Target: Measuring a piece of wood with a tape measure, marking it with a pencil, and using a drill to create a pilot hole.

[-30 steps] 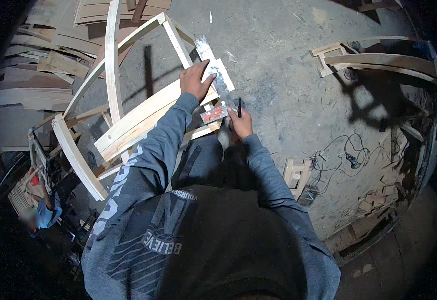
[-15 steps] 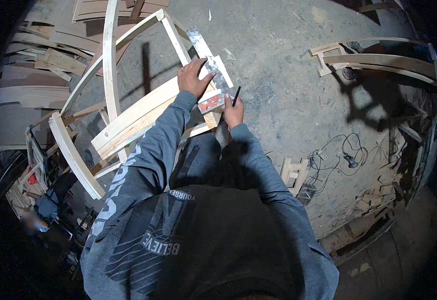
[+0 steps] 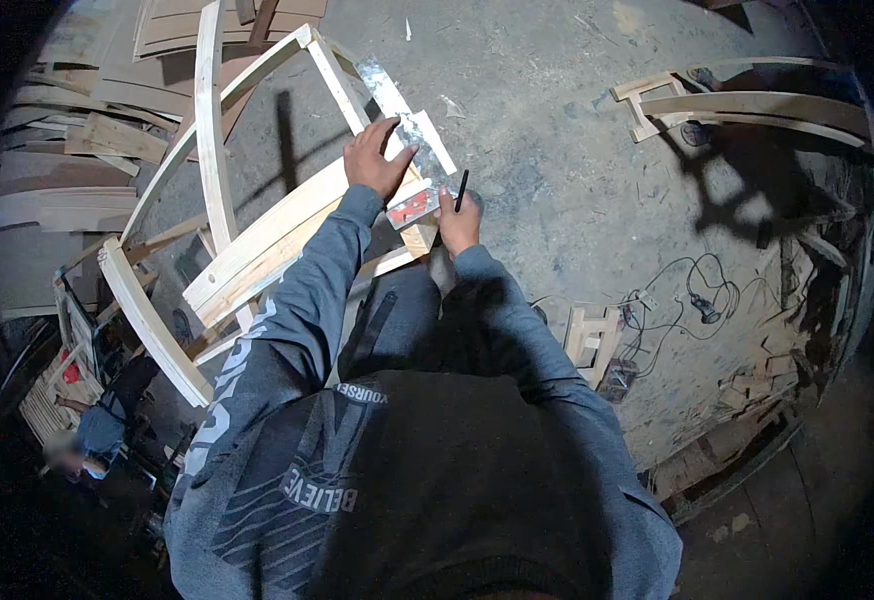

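A pale wooden board [image 3: 277,235] lies aslant on a wooden frame [image 3: 214,120] in front of me. Across its far right end rests a stained metal square [image 3: 382,85] with a red-marked stock [image 3: 413,207]. My left hand [image 3: 375,160] lies on the board's end and the square's edge, thumb and fingers spread. Close by on the right, my right hand [image 3: 460,225] grips a slim black pen [image 3: 462,190] that points upward. Its thumb is at the stock of the square; its other fingers are mostly hidden.
Curved boards and offcuts [image 3: 87,190] are stacked at the left. Another wooden frame [image 3: 757,105] stands at the far right. A cable [image 3: 702,300] lies coiled on the floor near a small wooden frame [image 3: 592,340]. A person [image 3: 102,425] is at the lower left.
The view has shifted slightly, so the frame, square and hands sit a little further left. The pen stands more upright in my right hand. Both hands keep their places at the square.
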The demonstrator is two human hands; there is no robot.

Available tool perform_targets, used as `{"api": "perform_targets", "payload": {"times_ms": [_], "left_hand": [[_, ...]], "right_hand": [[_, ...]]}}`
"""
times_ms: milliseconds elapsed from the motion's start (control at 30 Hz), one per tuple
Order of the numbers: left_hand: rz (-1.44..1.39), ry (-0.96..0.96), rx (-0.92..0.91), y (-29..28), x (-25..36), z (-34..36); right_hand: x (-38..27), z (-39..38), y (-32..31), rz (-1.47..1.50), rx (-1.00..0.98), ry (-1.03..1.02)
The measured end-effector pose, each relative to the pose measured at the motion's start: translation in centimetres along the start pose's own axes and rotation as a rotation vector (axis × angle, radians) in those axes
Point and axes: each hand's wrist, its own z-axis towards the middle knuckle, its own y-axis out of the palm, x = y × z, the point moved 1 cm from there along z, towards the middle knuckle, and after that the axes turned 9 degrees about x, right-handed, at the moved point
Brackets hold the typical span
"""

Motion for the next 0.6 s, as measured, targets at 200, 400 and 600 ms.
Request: {"api": "perform_targets", "payload": {"times_ms": [200,400,600], "left_hand": [[0.031,-0.030,-0.025,-0.2,0.5,0.1],[-0.005,-0.029,-0.025,0.0,-0.1,0.1],[-0.026,-0.022,-0.022,-0.1,0.0,0.1]], "right_hand": [[-0.8,-0.2,-0.2,-0.018,0.000,-0.025],[-1.9,-0.9,-0.3,0.032,0.003,-0.034],[-2.2,-0.9,-0.4,0.025,-0.002,-0.012]]}}
